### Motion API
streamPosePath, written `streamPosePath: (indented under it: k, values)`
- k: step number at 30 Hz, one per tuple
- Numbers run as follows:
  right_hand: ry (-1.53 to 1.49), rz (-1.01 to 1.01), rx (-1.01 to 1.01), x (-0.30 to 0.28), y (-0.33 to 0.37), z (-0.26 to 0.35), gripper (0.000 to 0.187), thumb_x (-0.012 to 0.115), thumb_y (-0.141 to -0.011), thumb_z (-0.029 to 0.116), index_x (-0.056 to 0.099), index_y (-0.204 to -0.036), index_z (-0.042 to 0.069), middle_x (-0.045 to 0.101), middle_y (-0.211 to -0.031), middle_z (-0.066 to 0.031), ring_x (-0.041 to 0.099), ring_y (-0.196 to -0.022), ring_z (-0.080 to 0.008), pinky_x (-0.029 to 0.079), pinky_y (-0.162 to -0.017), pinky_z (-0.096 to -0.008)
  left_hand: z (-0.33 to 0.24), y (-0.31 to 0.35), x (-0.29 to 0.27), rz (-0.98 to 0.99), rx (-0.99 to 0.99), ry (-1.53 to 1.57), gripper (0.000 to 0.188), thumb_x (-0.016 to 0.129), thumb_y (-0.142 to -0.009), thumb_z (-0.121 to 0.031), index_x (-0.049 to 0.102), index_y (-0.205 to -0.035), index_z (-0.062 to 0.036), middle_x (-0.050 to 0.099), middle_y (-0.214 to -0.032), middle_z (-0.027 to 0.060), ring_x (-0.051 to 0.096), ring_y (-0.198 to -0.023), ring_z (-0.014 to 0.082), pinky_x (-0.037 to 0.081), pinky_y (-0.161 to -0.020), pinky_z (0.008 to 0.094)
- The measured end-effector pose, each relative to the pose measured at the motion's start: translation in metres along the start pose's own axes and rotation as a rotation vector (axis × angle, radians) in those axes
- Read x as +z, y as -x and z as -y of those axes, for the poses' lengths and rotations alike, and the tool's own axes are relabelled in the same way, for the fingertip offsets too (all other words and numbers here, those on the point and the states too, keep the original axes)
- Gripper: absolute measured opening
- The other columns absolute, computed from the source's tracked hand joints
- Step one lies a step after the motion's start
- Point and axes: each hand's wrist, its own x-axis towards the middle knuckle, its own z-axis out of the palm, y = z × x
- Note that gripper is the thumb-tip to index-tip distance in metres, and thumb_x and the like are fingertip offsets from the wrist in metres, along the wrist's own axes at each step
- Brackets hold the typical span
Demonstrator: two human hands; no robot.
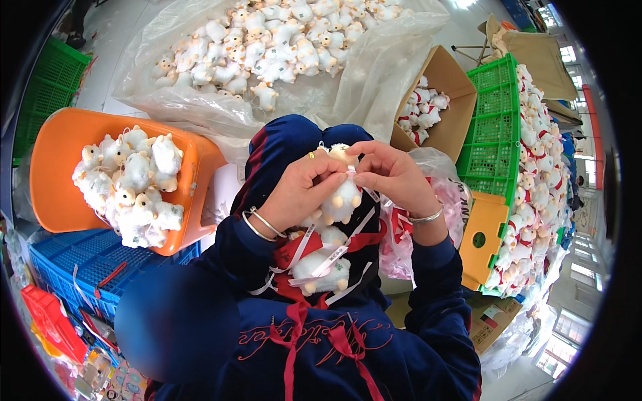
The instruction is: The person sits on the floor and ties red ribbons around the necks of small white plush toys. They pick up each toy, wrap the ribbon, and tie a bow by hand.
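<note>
Up over the lap, both hands pinch one white plush sheep (342,194): left hand (301,190) and right hand (391,175) close together, more sheep in the orange bin (60,154) nearby.

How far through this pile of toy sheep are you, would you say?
Done, it seems: sheep with red ribbons fill the green crate and the cardboard box. In hand: the left hand and right hand hold one sheep at its neck, with another in the lap among loose ribbons. Left: many bare sheep in the orange bin and the plastic bag.
</note>
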Motion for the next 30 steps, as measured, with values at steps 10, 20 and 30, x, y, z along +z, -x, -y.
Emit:
streamPosePath:
  k: [10, 20, 30]
  values:
    - [0.515, -0.167, -0.314, 0.005, -0.005, -0.003, 0.008, 0.071, -0.093, 0.006, 0.071, -0.097, 0.000, 0.067, -0.085, 0.0028, 0.057, -0.078, -0.0022, 0.046, -0.067, -0.0201, 0.002, -0.005, -0.004, 0.043, 0.072, -0.040, 0.013, 0.070, -0.096, -0.011, 0.074, -0.104, -0.0013, 0.066, -0.090, 0.0032, 0.058, -0.079, 0.0079, 0.048, -0.071, 0.0245]
    - [0.657, -0.114, -0.116, 0.019, -0.013, 0.032, 0.012, 0.065, -0.093, 0.013, 0.065, -0.093, 0.001, 0.064, -0.073, -0.0111, 0.061, -0.063, -0.0217, 0.048, -0.060, -0.0333, -0.009, -0.009, -0.004, 0.029, 0.032, -0.142, 0.011, 0.072, -0.093, -0.010, 0.075, -0.101, -0.0016, 0.060, -0.081, -0.0006, 0.053, -0.072, 0.0059, 0.045, -0.066, 0.0235]
    - [0.596, -0.031, -0.368, 0.009, -0.002, 0.004, 0.006, 0.068, -0.091, 0.001, 0.066, -0.097, 0.001, 0.067, -0.089, -0.0112, 0.063, -0.078, -0.0252, 0.052, -0.073, -0.0320, -0.005, -0.009, -0.005, 0.029, 0.048, -0.074, 0.017, 0.069, -0.092, -0.013, 0.074, -0.100, 0.0018, 0.071, -0.086, 0.0149, 0.069, -0.076, 0.0218, 0.054, -0.070, 0.0321]
